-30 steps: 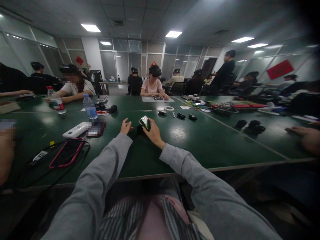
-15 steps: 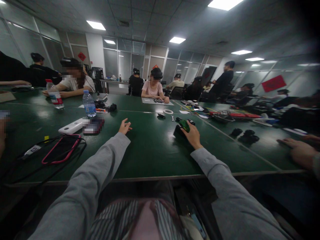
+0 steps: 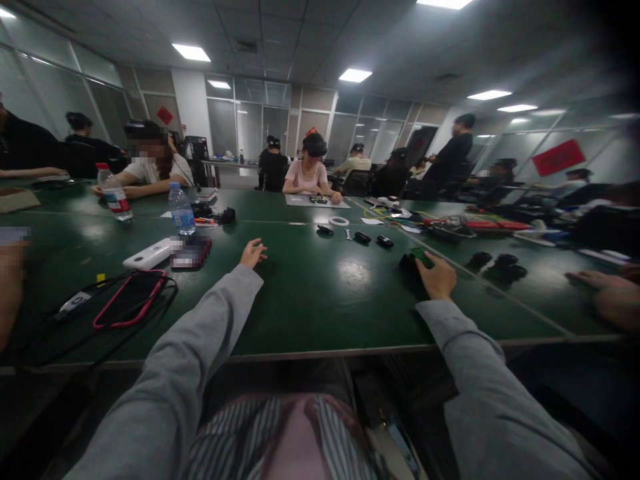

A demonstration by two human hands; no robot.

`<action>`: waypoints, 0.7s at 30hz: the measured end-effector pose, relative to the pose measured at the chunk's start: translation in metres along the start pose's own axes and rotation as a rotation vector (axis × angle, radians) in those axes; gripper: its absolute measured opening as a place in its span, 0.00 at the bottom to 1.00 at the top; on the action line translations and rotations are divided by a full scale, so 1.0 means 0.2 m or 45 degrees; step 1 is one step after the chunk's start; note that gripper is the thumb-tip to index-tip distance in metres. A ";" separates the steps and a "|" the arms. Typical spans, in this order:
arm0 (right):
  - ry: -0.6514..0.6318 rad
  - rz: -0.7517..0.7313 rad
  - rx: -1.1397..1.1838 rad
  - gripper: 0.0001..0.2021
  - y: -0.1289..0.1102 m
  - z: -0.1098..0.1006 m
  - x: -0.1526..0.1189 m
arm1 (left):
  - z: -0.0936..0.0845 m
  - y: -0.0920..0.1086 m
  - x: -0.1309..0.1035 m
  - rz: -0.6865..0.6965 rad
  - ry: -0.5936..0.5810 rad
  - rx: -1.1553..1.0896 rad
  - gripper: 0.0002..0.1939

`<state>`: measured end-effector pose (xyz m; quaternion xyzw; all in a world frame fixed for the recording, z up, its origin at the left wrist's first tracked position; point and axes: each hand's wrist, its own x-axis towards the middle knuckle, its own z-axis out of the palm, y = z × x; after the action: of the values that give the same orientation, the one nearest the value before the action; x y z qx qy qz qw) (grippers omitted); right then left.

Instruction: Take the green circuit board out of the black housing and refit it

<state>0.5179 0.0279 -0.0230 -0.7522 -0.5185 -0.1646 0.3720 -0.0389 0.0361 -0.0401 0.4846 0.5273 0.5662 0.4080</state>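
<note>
Over the green table point(image 3: 310, 320), my left hand point(image 3: 254, 253) has its fingers apart and nothing in them. My right hand point(image 3: 438, 275) is closed round a dark object with a green top point(image 3: 416, 259), low over the table at the right. Between the hands and farther back lie two small black items point(image 3: 363, 237), a small silver wrench point(image 3: 349, 234), another black item point(image 3: 325, 229) and a white ring point(image 3: 339, 221).
At the left stand two bottles point(image 3: 182, 212), with a white device point(image 3: 150, 253), a dark phone point(image 3: 191, 253) and a pink-rimmed phone point(image 3: 131, 299) with cables. Black objects point(image 3: 503, 268) and another person's hand point(image 3: 600, 283) are at the right. Wires and a basket lie behind.
My right hand has moved right with the dark green-topped object, and the two small black items now show fully. My left hand has hardly moved.
</note>
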 end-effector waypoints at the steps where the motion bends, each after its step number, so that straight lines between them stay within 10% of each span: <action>1: 0.001 0.002 0.003 0.25 0.00 0.00 0.00 | 0.00 0.00 0.00 -0.003 0.003 -0.002 0.20; 21: 0.002 0.031 -0.023 0.25 0.08 0.04 0.03 | 0.00 0.07 -0.07 0.058 -0.055 0.028 0.18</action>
<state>0.5325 0.0341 -0.0307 -0.7617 -0.5074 -0.1650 0.3676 -0.0351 0.0211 -0.0286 0.5132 0.5133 0.5589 0.4009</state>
